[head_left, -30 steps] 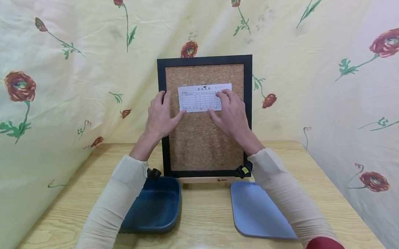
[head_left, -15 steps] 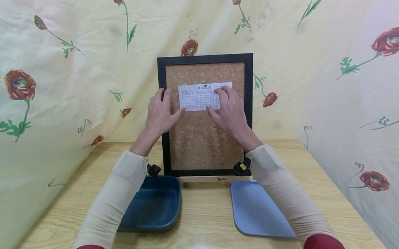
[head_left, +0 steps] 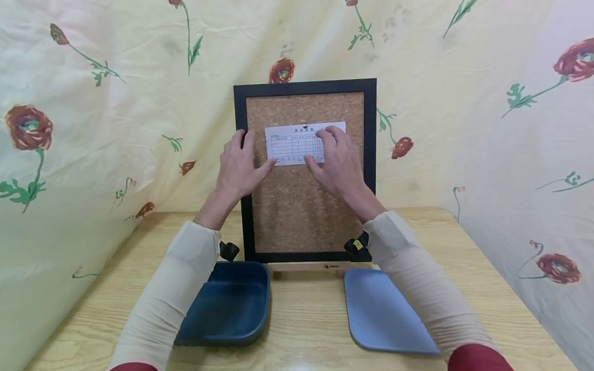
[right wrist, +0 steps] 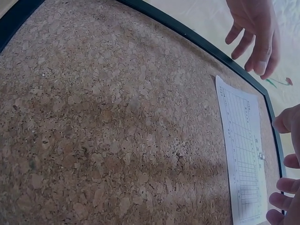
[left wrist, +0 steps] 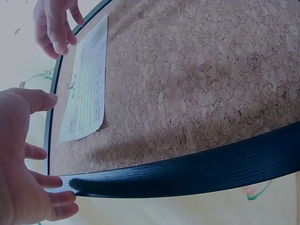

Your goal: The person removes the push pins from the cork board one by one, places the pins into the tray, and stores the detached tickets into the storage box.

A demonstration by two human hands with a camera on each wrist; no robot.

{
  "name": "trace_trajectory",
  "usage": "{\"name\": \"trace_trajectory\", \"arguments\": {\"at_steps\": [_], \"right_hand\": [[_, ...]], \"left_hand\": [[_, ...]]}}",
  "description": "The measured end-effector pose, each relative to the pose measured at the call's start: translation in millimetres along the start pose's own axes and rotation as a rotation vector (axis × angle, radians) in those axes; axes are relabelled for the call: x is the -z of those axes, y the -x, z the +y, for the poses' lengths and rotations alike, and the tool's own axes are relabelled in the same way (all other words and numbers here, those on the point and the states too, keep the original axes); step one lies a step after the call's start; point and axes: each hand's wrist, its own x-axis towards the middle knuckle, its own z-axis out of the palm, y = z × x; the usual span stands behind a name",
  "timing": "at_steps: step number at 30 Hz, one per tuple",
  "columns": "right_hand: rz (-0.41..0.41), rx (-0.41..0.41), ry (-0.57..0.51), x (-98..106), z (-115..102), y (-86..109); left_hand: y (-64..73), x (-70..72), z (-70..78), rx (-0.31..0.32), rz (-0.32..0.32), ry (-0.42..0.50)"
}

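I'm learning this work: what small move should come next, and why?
I'd probably draw the left hand and right hand back: neither grips anything, and the paper slip appears held to the corkboard by the small shiny fastener at its top edge.

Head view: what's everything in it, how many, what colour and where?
Cork board: one, brown, black-framed, mid-table
Paper form: one, white, upper board
Fastener: one, shiny, paper's top edge
Ledge: one, pale wood, under board
Bin: one, dark blue, left
Tray: one, light blue, right
Table: one, pale wood, below
Floral cloth: count unclear, cream with red flowers, behind and alongside
Wrist devices: two, black, one per wrist
Sleeves: two, cream and red, one per arm
Left hand: one, bare, before board's left edge
Right hand: one, bare, before paper's right end
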Motion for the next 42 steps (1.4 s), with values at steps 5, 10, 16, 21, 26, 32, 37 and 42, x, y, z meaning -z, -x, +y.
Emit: {"name": "trace_trajectory", "arguments": {"at_steps": [5,10,16,21,26,32,37,42], "right_hand": [[-0.014,-0.010,-0.008,-1,0,-3.6],[-0.023,-0.025,-0.018,-3,1,-6.6],[-0.031,-0.036,-0.014,-5,3,-9.2],[-0.036,-0.045,-0.007,-8,4,-11.8],[-0.033,-0.052,-0.005,-12,5,-13.4],[-0.027,-0.051,0.000,-13,5,-14.8],[-0.003,-0.040,0.000,-15,5,-16.0],[0.016,-0.029,-0.003,-17,5,-16.9]], "left_hand": [[-3.0,0.1,0.8,0.002,-0.005,-0.006],[-6.5,0.5,0.9,0.001,-0.002,-0.017],[-9.1,-0.8,0.3,0.009,-0.014,-0.020],[-9.5,-3.7,1.0,0.011,-0.021,-0.026],[-9.7,-6.8,1.3,0.020,-0.021,-0.025],[-11.6,-9.3,2.2,0.024,-0.013,-0.023],[-12.4,-12.1,2.2,0.018,0.002,-0.030],[-12.5,-13.9,2.2,0.010,0.017,-0.029]]}}
